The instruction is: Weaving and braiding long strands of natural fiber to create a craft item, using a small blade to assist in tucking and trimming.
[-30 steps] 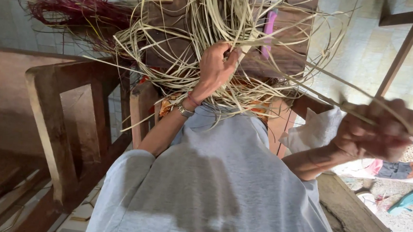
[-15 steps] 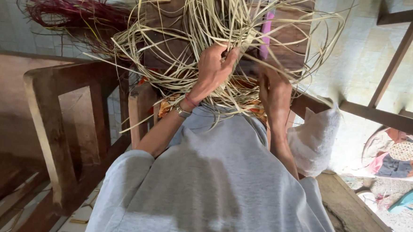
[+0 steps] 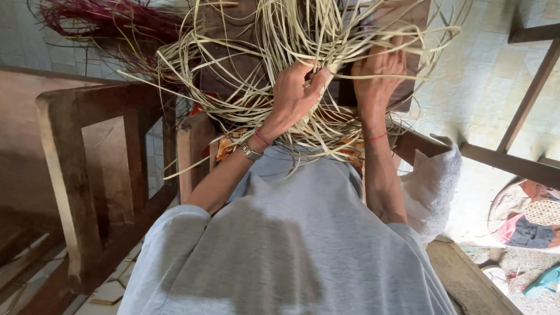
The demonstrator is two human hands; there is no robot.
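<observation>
While the pale strips are gathered in front of the body, the scene is set out as follows.

Strips: a loose tangle of pale straw-coloured strips [image 3: 311, 44] is held up over the lap, looping out to both sides and trailing down over the grey shirt [image 3: 295, 241].

Left hand: the left hand [image 3: 294, 95] is closed round a bunch of the strips near the middle of the tangle; a wristwatch [image 3: 250, 152] is worn on that wrist. Its place and grip are much as they were a second ago.

Right hand: the right hand [image 3: 377, 76] is raised into the tangle just beside the left, fingers curled among the strips; whether a strand is truly pinched cannot be told, as the fingertips are hidden.

Change: a second ago the right hand was drawn far out to the side with a single long strand stretched taut; half a second ago it was on its way back; now it has been brought in next to the left hand.

Meaning: one strand appears to have been pulled free of the bunch, and the hands are judged to have been brought together again for the next strand to be picked out.

Behind the strips: a dark brown wooden board [image 3: 235, 40] is seen through the loops.

Dyed bundle: dark red strips [image 3: 90, 7] lie well apart, at the upper left.

Chair: a wooden chair frame [image 3: 81, 166] stands on the left.

Cloth: a white cloth [image 3: 432, 184] lies by the right elbow.

Floor: a teal sandal [image 3: 545, 280] lies on the ground at the lower right.
</observation>
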